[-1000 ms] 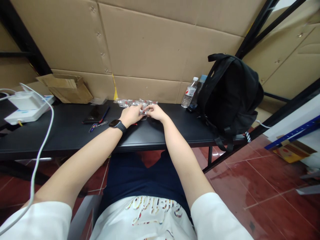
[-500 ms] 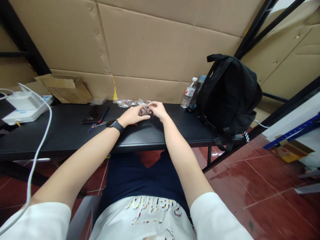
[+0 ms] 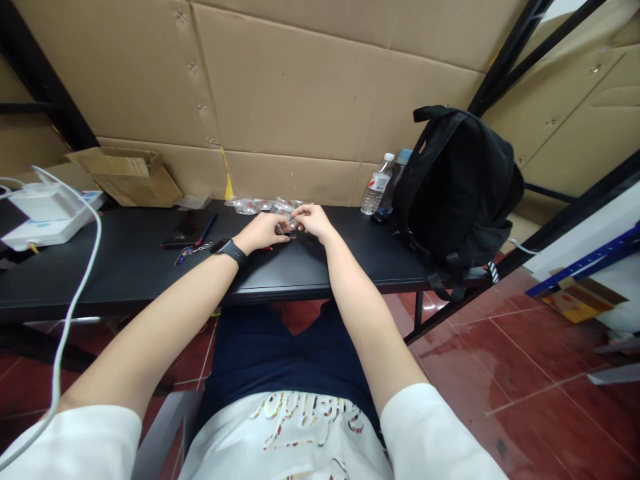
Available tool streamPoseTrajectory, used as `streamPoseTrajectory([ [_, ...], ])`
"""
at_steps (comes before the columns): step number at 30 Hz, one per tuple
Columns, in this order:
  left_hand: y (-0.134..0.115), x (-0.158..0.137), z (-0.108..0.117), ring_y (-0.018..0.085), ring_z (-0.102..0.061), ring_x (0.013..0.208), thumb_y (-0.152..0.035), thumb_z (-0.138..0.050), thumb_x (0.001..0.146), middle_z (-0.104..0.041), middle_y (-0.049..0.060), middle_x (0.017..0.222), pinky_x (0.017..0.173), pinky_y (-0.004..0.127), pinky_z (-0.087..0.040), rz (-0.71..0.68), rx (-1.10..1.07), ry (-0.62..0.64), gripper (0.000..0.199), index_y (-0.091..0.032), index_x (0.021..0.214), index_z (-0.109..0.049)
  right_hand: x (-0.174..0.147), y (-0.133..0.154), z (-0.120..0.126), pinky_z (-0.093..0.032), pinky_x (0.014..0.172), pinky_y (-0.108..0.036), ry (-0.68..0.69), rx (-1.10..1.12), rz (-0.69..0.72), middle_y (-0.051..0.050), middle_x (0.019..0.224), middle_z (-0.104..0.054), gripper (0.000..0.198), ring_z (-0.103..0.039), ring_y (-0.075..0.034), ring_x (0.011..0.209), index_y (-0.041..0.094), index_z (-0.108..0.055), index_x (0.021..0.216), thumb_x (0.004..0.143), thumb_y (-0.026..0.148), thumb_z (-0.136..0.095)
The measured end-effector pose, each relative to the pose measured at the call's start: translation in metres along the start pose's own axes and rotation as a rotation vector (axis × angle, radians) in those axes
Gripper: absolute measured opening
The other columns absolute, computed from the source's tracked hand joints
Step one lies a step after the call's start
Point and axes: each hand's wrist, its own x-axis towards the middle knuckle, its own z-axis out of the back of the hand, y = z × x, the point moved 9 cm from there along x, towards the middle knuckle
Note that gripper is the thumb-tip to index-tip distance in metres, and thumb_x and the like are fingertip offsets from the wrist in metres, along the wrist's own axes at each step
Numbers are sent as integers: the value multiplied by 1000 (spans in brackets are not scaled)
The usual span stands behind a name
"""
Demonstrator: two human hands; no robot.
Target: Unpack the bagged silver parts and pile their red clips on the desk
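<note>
My left hand (image 3: 261, 231), with a dark watch (image 3: 230, 249) on its wrist, is closed around the near side of a small clear plastic packet (image 3: 287, 225). Opposite it, my right hand (image 3: 313, 221) pinches the packet's right side between thumb and fingers. What the packet contains is too small to tell. Just behind both hands lie several clear plastic packets (image 3: 251, 206) with red bits in them. A small red thing peeks out below my left hand, mostly covered.
On the black table (image 3: 350, 263) a phone (image 3: 186, 229), a pen (image 3: 207, 229) and a keychain (image 3: 186, 255) lie left. A cardboard box (image 3: 133, 177) and white device (image 3: 50, 217) stand farther left. Right are a water bottle (image 3: 376, 185) and black backpack (image 3: 460, 193). Cardboard lines the back.
My left thumb, stretched out before, has bent in toward the packet. My right fingers have shifted slightly left and down. The other things stay put.
</note>
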Motion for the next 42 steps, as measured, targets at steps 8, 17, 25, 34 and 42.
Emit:
streamPoseTrajectory([
  [8,-7,0,6,19,-68,73,-36,-61,86,-77,3,84,75,30,-49,-44,43,-49,20,-21,84,-74,5,-3,-1,-47,55,-15,2,-62,29,3,64,-64,18,-56,-7,51,15,-71,86,83,3,-57],
  [17,-8,-1,21,21,-68,75,-35,-61,86,-77,5,83,75,31,-50,6,56,-178,20,-19,84,-73,12,-7,2,-55,79,-25,-12,-274,118,1,72,-70,22,-64,-11,62,15,-77,88,79,8,-59],
  [25,-8,-1,14,20,-68,74,-34,-61,85,-75,4,81,75,30,-50,-35,32,-134,19,-19,86,-73,-2,15,1,-51,84,-26,-18,-496,231,-2,79,-72,21,-66,-16,77,17,-79,88,79,10,-61],
  [34,-6,0,6,20,-69,75,-36,-62,85,-75,4,80,77,30,-50,-43,12,-62,19,-19,85,-71,-11,23,-20,-49,88,-27,118,-557,301,-4,86,-73,26,-65,-18,85,16,-78,93,82,8,-57],
  [42,-1,-1,21,23,-70,80,-31,-61,85,-76,5,86,80,33,-52,9,37,-190,13,-20,88,-68,-6,25,-3,-50,99,-34,-14,-497,396,-8,109,-72,40,-66,-22,102,16,-77,108,73,3,-61],
])
